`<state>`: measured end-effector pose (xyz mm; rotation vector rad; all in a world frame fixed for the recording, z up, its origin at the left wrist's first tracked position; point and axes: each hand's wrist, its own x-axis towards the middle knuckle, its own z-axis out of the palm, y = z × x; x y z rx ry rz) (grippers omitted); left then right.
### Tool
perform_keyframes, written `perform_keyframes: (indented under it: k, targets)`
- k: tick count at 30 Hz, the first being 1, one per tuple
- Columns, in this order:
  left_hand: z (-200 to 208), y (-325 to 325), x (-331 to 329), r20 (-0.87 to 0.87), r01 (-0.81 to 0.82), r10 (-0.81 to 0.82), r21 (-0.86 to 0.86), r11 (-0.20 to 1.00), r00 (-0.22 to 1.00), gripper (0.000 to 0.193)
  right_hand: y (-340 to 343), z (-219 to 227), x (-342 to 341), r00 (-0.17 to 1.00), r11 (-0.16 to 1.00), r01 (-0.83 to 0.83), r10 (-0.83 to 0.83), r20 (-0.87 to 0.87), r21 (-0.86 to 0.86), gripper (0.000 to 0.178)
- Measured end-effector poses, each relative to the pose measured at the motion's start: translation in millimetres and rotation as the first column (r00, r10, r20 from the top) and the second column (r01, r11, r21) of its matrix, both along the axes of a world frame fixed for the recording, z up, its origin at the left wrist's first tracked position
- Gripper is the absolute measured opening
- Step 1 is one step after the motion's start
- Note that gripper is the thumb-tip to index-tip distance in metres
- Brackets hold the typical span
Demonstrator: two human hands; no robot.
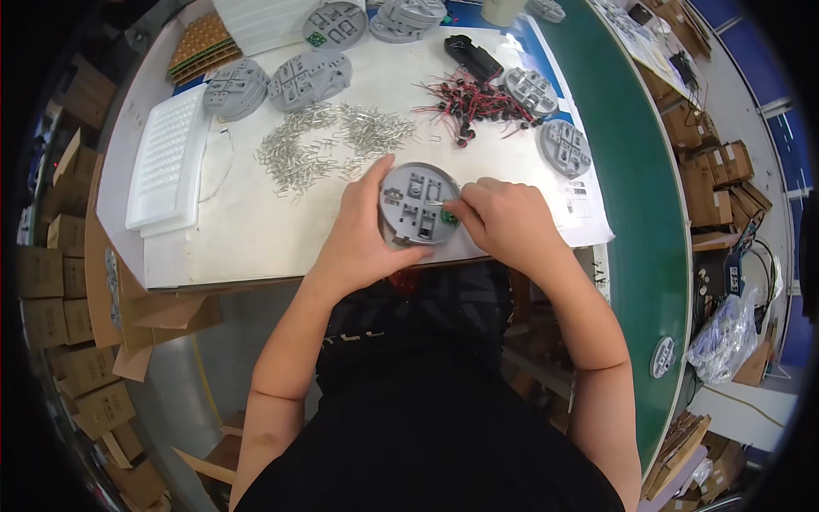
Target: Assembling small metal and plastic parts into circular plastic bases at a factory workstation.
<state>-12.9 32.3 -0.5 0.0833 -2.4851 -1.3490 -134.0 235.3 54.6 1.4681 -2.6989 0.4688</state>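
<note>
Though small, pale shirt lettering below left hand and gray disc

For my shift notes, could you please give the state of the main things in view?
Left hand: gripping grey disc
Right hand: curled at disc's right side
Grey disc: held, recessed face showing
Metal clips: loose, heaped
Wired parts: tangled, piled
Carton: flaps open
Plastic bag: crumpled

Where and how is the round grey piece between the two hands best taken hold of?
Probably best by its outer rim, from the left: the round grey piece is a disc with a curved edge, and the left hand curls around that side, thumb at the near edge. This grip leaves the slotted face open to the right hand at the opposite side.
</note>
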Motion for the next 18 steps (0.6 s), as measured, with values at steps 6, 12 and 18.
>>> perform_keyframes:
  k: [6,12,18]
  targets:
    - [6,8,-2,0.109,-0.069,0.079,-0.088,0.994,0.991,0.113,-18,-9,7,0.999,1.000,-0.008,0.008,-0.046,0.000,0.036]
    - [-1,8,-3,0.053,-0.084,0.089,-0.083,0.993,0.995,0.113,-21,-17,11,0.999,0.999,0.032,-0.030,-0.039,0.045,0.036]
    - [8,9,-1,0.101,-0.060,0.069,-0.092,0.994,0.992,0.108,-20,-20,11,0.998,0.999,0.052,-0.052,-0.021,0.011,0.036]
